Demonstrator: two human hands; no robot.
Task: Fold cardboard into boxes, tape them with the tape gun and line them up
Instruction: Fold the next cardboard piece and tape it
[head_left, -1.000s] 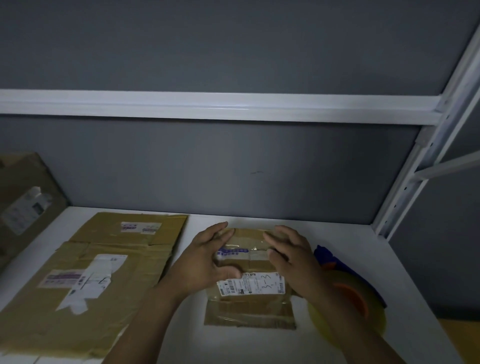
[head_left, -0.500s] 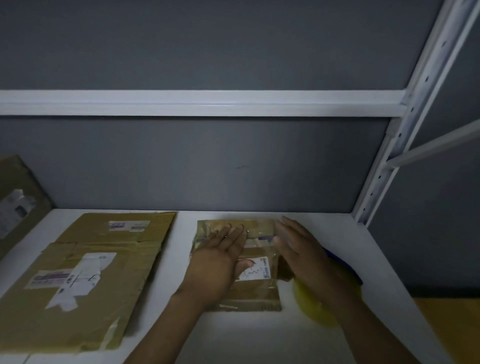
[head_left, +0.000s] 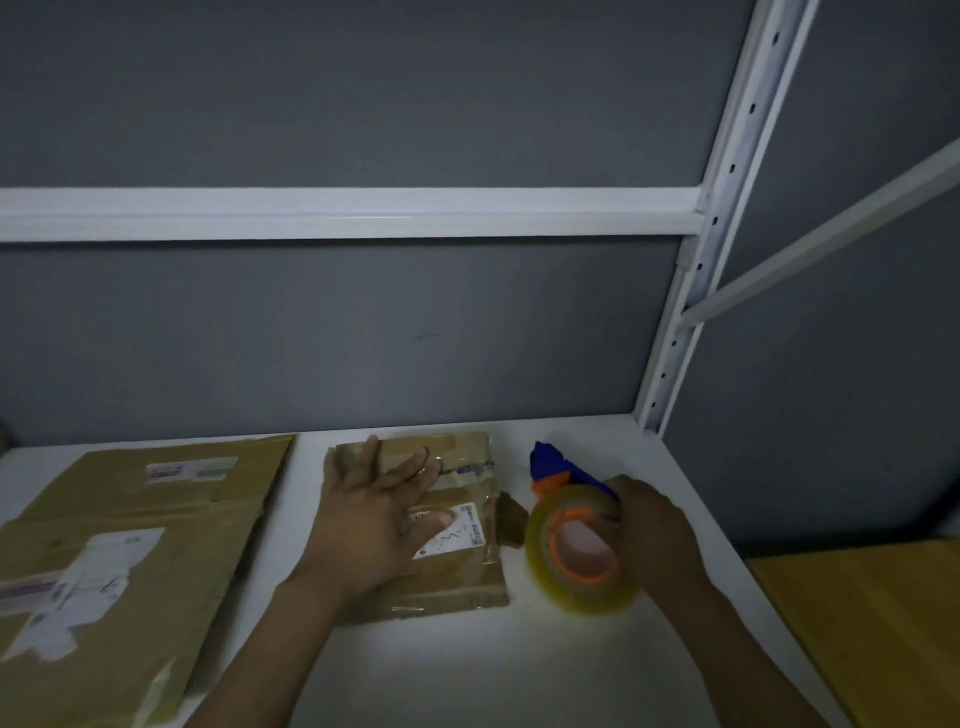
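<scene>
Your left hand (head_left: 374, 514) lies flat on the box (head_left: 462, 571), fingers straight and spread, palm pressing the top down. Nothing is gripped there, just an open hand on cardboard. Your thumb rests across the white label (head_left: 465, 530) on the box's near half. The box sits low on the white table (head_left: 467, 670), about mid-table, its far edge close to the grey wall (head_left: 363, 338). Clear tape glints over its top seam, and a small brown flap (head_left: 511, 519) sticks out from its right side.

Over to the right: your right hand (head_left: 654, 535) has its fingers curled round the tape gun (head_left: 569, 517), clasping it from the right side. The gun sits just beside the box, its blue body (head_left: 548, 462) pointing away from you and its orange hub facing left. The yellowish roll (head_left: 587, 597) is tilted, its left rim almost meeting the brown flap. You cannot tell whether the roll's lower edge touches the table or hangs just above it.

On your left, flat cardboard (head_left: 171, 519) is spread across the table, sheets overlapping, with white labels on top, apart from the box with a strip of bare table between them.

Behind it all, a white rail (head_left: 337, 213) runs across the wall and meets a white slotted post (head_left: 727, 171) at the right. A yellow surface (head_left: 883, 623) shows at the lower right, beyond the table's edge.
</scene>
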